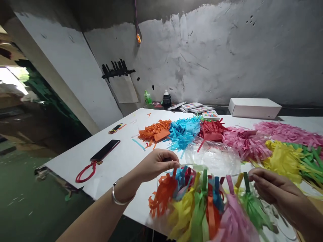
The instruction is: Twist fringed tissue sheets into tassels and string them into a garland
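A tassel garland (199, 205) of orange, blue, yellow, green and pink paper hangs between my two hands at the table's front edge. My left hand (157, 164), a silver bangle on its wrist, pinches the garland's string above the orange tassel. At the other end, my right hand (275, 186) has its fingers closed on the string beside a green tassel. Just behind the garland lies a clear plastic bag (213, 158). Fringed paper bundles spread behind it: orange (155, 131), blue (184, 131), red (212, 129), pink (247, 143) and yellow (282, 159).
On the left of the white table (126, 151) lie a phone (106, 150) with a red strap and a yellow-black cutter (116, 128). A white box (254, 108), several printed packs (196, 107), a green bottle (147, 97) and a dark bottle (166, 98) stand along the wall.
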`<state>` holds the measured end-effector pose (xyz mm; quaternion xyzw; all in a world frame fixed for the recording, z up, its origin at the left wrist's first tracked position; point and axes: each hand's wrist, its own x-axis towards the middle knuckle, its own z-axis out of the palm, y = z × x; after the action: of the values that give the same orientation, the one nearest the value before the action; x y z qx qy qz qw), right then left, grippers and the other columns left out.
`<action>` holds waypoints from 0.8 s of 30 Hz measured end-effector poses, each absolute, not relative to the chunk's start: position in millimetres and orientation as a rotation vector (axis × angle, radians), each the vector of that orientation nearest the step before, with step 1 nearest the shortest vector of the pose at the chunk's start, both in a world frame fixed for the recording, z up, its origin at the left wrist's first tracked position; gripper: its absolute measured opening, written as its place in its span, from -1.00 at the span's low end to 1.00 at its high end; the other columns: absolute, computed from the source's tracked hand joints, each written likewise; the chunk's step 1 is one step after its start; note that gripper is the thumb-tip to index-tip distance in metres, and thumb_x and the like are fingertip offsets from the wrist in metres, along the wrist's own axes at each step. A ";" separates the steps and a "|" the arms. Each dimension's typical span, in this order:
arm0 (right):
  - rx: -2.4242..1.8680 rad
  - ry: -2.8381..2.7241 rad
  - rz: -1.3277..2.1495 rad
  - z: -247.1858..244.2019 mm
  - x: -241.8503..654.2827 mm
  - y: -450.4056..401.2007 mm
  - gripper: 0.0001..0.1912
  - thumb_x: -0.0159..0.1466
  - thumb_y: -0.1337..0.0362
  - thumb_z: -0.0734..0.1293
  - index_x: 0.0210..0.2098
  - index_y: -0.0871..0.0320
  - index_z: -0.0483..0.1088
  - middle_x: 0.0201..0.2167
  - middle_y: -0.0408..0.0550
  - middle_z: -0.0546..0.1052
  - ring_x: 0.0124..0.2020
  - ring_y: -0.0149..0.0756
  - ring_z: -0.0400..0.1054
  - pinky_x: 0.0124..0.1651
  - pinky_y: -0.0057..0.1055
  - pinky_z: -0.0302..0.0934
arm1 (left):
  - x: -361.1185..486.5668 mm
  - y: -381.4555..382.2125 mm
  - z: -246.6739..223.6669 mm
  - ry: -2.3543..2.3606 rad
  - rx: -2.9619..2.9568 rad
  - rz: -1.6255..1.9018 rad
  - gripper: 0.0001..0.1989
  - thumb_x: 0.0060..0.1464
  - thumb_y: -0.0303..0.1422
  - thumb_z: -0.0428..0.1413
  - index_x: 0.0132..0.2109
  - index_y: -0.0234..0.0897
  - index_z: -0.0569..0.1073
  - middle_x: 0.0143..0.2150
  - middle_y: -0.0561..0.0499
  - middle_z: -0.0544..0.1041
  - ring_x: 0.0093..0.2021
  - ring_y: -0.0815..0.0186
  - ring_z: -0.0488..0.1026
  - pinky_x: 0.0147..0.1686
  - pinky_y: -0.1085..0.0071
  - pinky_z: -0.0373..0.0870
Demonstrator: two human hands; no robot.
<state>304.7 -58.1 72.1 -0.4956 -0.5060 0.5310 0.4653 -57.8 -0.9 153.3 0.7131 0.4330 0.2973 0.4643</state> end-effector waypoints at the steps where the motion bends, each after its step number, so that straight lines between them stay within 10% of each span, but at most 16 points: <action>1: -1.208 -1.240 1.329 72.8 307.7 -57.0 -0.56 0.15 -0.13 0.45 -0.29 0.15 0.50 -0.62 -0.28 0.07 -0.61 -0.51 -0.14 -0.59 -0.51 -0.25 | -57.3 0.7 153.5 1.064 1.765 0.728 -0.69 0.03 -0.11 0.25 -0.43 -0.30 0.55 -0.52 0.02 0.44 -0.51 0.38 0.21 -0.50 0.44 0.11; 19: -1.033 -0.808 1.523 92.9 307.3 -12.2 -0.58 0.03 -0.01 0.56 -0.42 0.12 0.35 -0.63 -0.41 -0.17 -0.61 -0.56 -0.37 -0.65 -0.62 -0.31 | -21.3 44.5 131.3 1.098 1.662 0.804 -0.60 0.05 -0.02 0.21 -0.41 -0.26 0.33 -0.62 0.25 0.11 -0.65 0.51 -0.05 -0.65 0.52 -0.13; 24: -1.097 -0.879 1.669 82.6 243.3 -29.0 -0.52 0.01 -0.06 0.57 -0.34 0.16 0.40 -0.69 -0.42 0.04 -0.68 -0.62 -0.27 -0.68 -0.61 -0.29 | 21.1 26.7 116.8 1.058 1.684 0.837 -0.73 0.22 -0.15 0.02 -0.28 -0.28 0.40 -0.61 0.20 0.20 -0.64 0.44 0.13 -0.61 0.51 0.11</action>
<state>243.3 -29.0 82.6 -0.4461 -0.3575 0.6784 0.4615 21.1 26.7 116.8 0.6879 0.4320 0.3420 0.4724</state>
